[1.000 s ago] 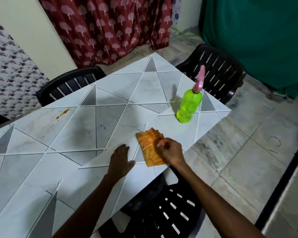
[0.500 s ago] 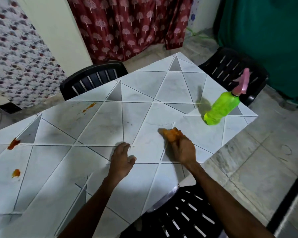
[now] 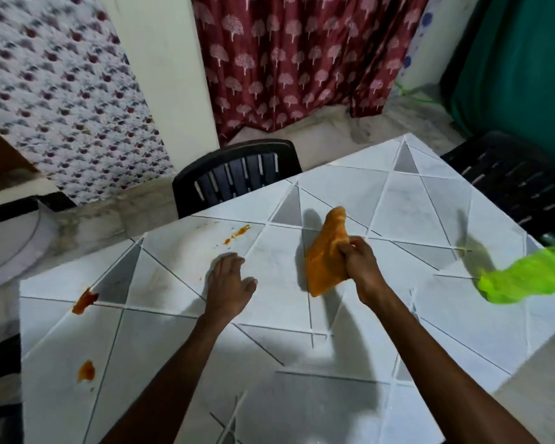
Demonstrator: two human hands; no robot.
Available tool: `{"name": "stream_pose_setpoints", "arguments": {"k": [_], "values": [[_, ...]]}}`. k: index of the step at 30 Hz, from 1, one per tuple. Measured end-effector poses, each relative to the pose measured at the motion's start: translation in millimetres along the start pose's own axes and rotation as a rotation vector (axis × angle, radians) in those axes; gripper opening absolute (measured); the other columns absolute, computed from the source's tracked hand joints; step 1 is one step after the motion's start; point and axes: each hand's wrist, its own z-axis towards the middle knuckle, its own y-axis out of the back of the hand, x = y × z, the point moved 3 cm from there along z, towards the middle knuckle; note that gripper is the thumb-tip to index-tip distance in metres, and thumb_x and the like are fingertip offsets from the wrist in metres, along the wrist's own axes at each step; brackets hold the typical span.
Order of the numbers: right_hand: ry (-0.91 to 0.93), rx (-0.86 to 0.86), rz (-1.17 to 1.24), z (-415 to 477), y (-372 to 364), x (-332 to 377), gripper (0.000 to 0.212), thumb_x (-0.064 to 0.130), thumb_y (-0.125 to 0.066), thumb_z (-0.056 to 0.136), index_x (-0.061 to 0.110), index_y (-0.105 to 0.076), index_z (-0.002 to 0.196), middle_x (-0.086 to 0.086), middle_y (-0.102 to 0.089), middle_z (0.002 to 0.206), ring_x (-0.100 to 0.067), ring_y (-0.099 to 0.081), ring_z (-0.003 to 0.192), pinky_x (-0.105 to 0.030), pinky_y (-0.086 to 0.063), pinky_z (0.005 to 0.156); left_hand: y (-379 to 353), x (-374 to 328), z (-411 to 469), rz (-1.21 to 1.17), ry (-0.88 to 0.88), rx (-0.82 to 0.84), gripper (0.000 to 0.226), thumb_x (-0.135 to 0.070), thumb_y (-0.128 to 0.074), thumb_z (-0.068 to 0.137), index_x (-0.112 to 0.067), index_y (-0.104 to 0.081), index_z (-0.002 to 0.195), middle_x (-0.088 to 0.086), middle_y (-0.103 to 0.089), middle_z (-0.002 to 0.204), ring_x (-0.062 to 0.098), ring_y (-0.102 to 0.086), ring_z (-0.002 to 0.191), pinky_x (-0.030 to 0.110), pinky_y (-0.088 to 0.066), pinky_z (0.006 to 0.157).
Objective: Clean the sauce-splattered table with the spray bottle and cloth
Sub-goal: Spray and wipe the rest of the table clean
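At 9 o'clock from my left hand (image 3: 229, 285), two thick sauce blobs are sitting near the table's (image 3: 302, 395) left edge, one (image 3: 84, 302) on a white seam and one (image 3: 86, 371) nearer me at 8 o'clock. A thinner streak (image 3: 239, 231) with specks is lying at 12 o'clock, just beyond my fingertips.

I am resting that left hand flat on the table, fingers straight and close together, thumb splayed to the right, holding nothing.

At 3 o'clock from it, I am gripping the cloth (image 3: 326, 254) in my right hand (image 3: 362, 267), with my fingers curled and bunching it at its right edge. It is hanging as a loose fold and casting a shadow. I cannot tell whether its lower corner is touching the table.

The bottle (image 3: 532, 277) is showing as a green blur at 3 o'clock from my right hand, well apart from both hands.

I judge I am carrying the cloth toward the stains, all of them unwiped. To do this well, I should be opening the bunch into a flat pad under my palm, starting with the streak at 12 o'clock. I should be drawing each stroke inward so the sauce is gathering rather than smearing, and turning to a fresh face for the thick blobs. My left hand should be bracing clear of the specks.
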Motion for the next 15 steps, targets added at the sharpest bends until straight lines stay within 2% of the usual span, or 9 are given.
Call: {"name": "stream_pose_setpoints", "arguments": {"k": [3,5,8,10,12,13,15], "values": [[0.293,-0.153,-0.437,24,-27,41,0.023,0.026,-0.047,0.103,0.005,-0.053,0.112,-0.021,-0.067,0.104,-0.039,-0.062,0.094,-0.041,-0.045,0.076,5,27,20,0.082,0.054,0.083,0.084,-0.06,-0.059,0.083,-0.015,-0.035,0.149,0.007,-0.022,0.161,0.028,-0.013,0.15,0.046,-0.011,0.12],[0.382,-0.239,-0.654,44,-46,62,0.026,0.019,-0.045,0.101,0.003,-0.047,0.121,-0.025,-0.066,0.105,-0.045,-0.062,0.094,-0.042,-0.042,0.074,6,42,27,0.087,0.069,0.104,0.097,-0.071,-0.048,0.079,-0.018,-0.019,0.155,0.002,-0.006,0.165,0.025,0.001,0.152,0.045,0.001,0.12],[0.403,-0.205,-0.892,84,-79,71,0.032,0.014,-0.042,0.101,0.007,-0.038,0.132,-0.024,-0.066,0.11,-0.045,-0.064,0.096,-0.042,-0.043,0.074,3,54,28,0.082,0.042,0.091,0.104,-0.078,-0.04,0.075,-0.018,-0.013,0.156,0.0,-0.003,0.165,0.024,0.004,0.152,0.046,0.002,0.121],[0.403,-0.044,-0.982,108,-101,58,0.041,0.029,-0.04,0.103,0.01,-0.036,0.14,-0.024,-0.063,0.125,-0.043,-0.062,0.108,-0.043,-0.048,0.085,-3,57,26,0.076,0.004,0.041,0.105,-0.08,-0.039,0.075,-0.015,-0.02,0.155,0.003,-0.011,0.164,0.027,-0.004,0.152,0.049,-0.004,0.121],[0.449,0.103,-1.03,124,-116,41,0.069,0.057,-0.03,0.097,0.017,-0.028,0.153,-0.019,-0.04,0.155,-0.041,-0.043,0.136,-0.05,-0.041,0.108,-7,58,25,0.088,-0.021,0.01,0.104,-0.081,-0.04,0.076,-0.012,-0.027,0.153,0.006,-0.02,0.162,0.029,-0.012,0.15,0.052,-0.01,0.119],[0.48,0.142,-1.071,133,-122,32,0.078,0.066,-0.025,0.093,0.021,-0.021,0.157,-0.014,-0.022,0.165,-0.04,-0.026,0.147,-0.054,-0.03,0.116,-9,60,26,0.103,-0.02,0.008,0.104,-0.08,-0.041,0.076,-0.012,-0.027,0.153,0.007,-0.021,0.162,0.03,-0.013,0.15,0.052,-0.011,0.119],[0.503,0.208,-1.158,149,-132,19,0.079,0.072,-0.024,0.094,0.031,-0.008,0.16,-0.005,0.005,0.169,-0.038,0.002,0.154,-0.059,-0.009,0.121,-11,59,25,0.136,-0.02,-0.012,0.103,-0.078,-0.043,0.076,-0.011,-0.027,0.153,0.007,-0.021,0.162,0.029,-0.013,0.15,0.051,-0.01,0.12]]}}
